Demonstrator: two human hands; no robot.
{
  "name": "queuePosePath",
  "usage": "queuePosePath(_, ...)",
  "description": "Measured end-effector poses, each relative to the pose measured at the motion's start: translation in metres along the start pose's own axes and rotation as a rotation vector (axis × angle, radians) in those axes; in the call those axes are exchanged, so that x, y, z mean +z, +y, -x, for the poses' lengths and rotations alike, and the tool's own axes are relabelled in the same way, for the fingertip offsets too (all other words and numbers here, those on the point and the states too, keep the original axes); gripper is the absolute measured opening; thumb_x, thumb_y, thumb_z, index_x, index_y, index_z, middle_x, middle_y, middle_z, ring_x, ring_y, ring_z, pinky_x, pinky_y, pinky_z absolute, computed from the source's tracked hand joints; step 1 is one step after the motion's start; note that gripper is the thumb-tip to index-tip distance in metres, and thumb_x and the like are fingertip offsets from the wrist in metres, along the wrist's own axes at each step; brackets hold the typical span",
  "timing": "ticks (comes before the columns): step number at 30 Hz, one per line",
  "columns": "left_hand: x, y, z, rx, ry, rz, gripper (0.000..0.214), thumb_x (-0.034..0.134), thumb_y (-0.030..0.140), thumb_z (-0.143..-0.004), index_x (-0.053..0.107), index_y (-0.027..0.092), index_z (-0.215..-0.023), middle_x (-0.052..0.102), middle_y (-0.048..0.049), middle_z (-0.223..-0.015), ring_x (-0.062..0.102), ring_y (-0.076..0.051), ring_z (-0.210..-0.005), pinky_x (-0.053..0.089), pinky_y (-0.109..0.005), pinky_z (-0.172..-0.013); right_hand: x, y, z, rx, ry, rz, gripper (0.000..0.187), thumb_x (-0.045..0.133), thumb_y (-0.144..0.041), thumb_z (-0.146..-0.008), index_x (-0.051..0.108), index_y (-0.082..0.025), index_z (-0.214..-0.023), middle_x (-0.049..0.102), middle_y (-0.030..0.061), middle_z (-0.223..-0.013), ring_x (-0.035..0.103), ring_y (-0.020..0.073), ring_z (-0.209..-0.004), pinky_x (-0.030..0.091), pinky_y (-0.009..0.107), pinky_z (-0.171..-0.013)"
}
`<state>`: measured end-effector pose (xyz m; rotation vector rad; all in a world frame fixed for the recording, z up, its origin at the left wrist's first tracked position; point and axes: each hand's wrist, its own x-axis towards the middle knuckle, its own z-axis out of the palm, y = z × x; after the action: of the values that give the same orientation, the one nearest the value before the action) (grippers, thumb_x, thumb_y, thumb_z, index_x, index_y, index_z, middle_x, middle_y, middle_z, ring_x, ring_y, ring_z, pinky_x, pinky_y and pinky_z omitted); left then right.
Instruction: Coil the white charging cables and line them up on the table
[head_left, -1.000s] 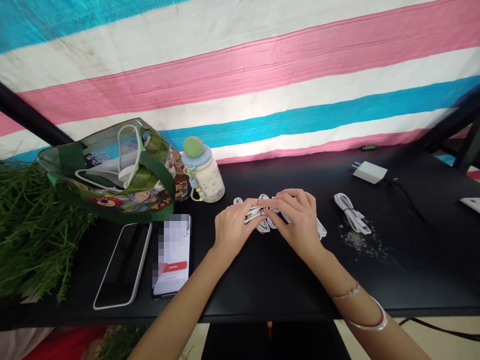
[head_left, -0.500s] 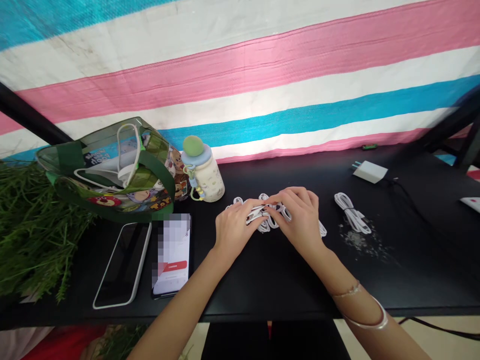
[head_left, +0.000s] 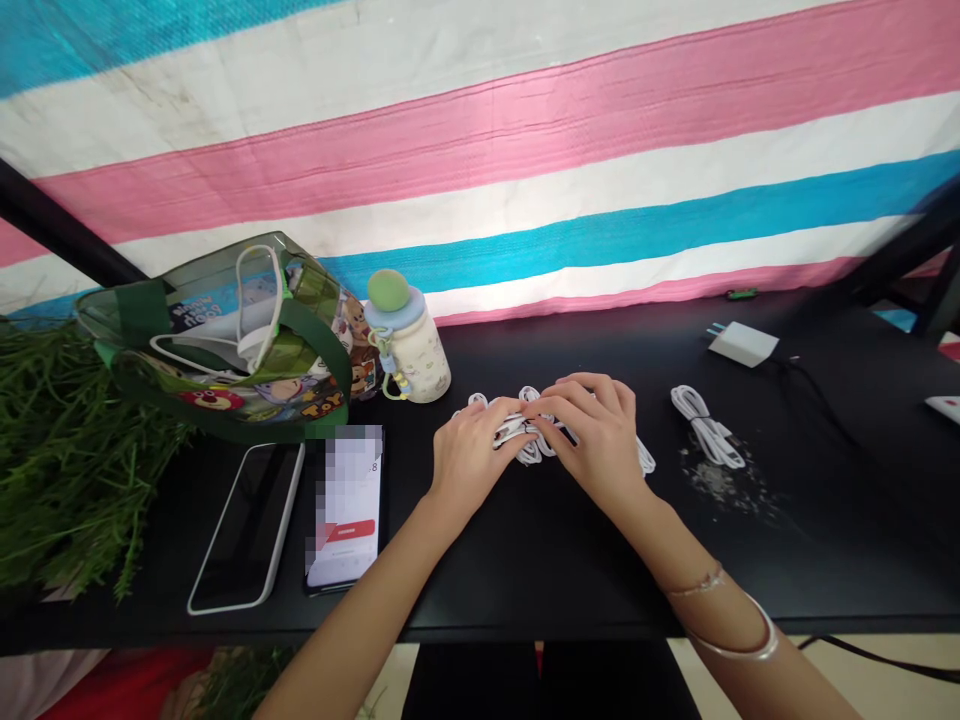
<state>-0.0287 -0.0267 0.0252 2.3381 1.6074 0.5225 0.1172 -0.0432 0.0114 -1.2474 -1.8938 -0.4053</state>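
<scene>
Between my two hands is a white coiled cable (head_left: 513,428), bunched around a dark tie. My left hand (head_left: 469,450) pinches its left side with thumb and fingers. From the other side, my right hand (head_left: 592,425) has its thumb and fingertips closed at the cable's middle, near the tie. More white cable loops (head_left: 529,455) lie on the black table just behind and under the hands, partly covered by the fingers. Another tied bundle of white cable (head_left: 705,428) rests apart, to the right of my right hand.
A white charger plug (head_left: 742,344) and a dark cord (head_left: 817,395) lie at the right. Pale crumbs (head_left: 724,485) are scattered nearby. On the left are two phones (head_left: 247,530), a cup with a green-topped lid (head_left: 416,350), a see-through green bag (head_left: 225,400) and green foliage (head_left: 67,450).
My right fingers have shifted slightly and closed further over the middle of the cable. My left hand keeps its pinch; the other things stay in place.
</scene>
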Motion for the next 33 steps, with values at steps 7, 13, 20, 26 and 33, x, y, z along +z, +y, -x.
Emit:
queuePosePath(7,-0.0009,0.001,-0.0004,-0.018,-0.041,0.02,0.023,0.061,0.041,-0.084,0.068,0.031,-0.103,0.07,0.0017,-0.086,0.064,-0.016,-0.081,0.042,-0.021,-0.064,-0.0019,0.003,-0.0011,-0.019,-0.094,-0.013,0.018,0.047,-0.018,-0.092,0.055,-0.023,-0.077,0.067,0.0016,-0.079,0.055,0.0204,-0.083,0.034,0.033,-0.074)
queuePosePath(13,-0.0019,0.0014,-0.0026,-0.055,-0.041,0.124,0.019,0.066,0.038,-0.081,0.07,0.035,-0.1,0.072,0.0049,-0.092,0.065,-0.016,-0.088,0.045,-0.022,-0.072,-0.0016,0.0042,-0.0006,0.075,-0.121,-0.163,0.015,0.05,-0.015,-0.09,0.051,-0.023,-0.077,0.065,0.0006,-0.078,0.055,0.0203,-0.081,0.036,0.033,-0.071)
queuePosePath(20,-0.007,0.0045,-0.0026,-0.135,-0.083,0.18,0.018,0.066,0.037,-0.081,0.071,0.038,-0.098,0.073,0.007,-0.092,0.066,-0.017,-0.09,0.044,-0.023,-0.072,-0.0004,0.0059,0.0004,0.199,-0.158,-0.335,0.014,0.052,-0.015,-0.086,0.054,-0.024,-0.076,0.064,0.001,-0.076,0.054,0.0216,-0.078,0.039,0.034,-0.069)
queuePosePath(26,-0.0067,0.0059,-0.0026,-0.151,-0.095,0.202,0.017,0.066,0.037,-0.081,0.071,0.037,-0.097,0.074,0.0086,-0.096,0.066,-0.016,-0.092,0.044,-0.022,-0.073,0.0007,0.0081,0.0001,0.276,-0.182,-0.436,0.012,0.054,-0.016,-0.083,0.055,-0.024,-0.074,0.064,0.0024,-0.074,0.054,0.0217,-0.076,0.044,0.035,-0.068)
queuePosePath(33,-0.0054,0.0039,-0.0025,-0.142,-0.084,0.203,0.017,0.064,0.035,-0.082,0.071,0.036,-0.098,0.074,0.0075,-0.097,0.066,-0.016,-0.093,0.045,-0.023,-0.074,-0.0026,0.0093,-0.0021,0.288,-0.214,-0.513,0.013,0.054,-0.018,-0.084,0.058,-0.024,-0.073,0.065,0.0019,-0.072,0.055,0.0209,-0.075,0.047,0.035,-0.068)
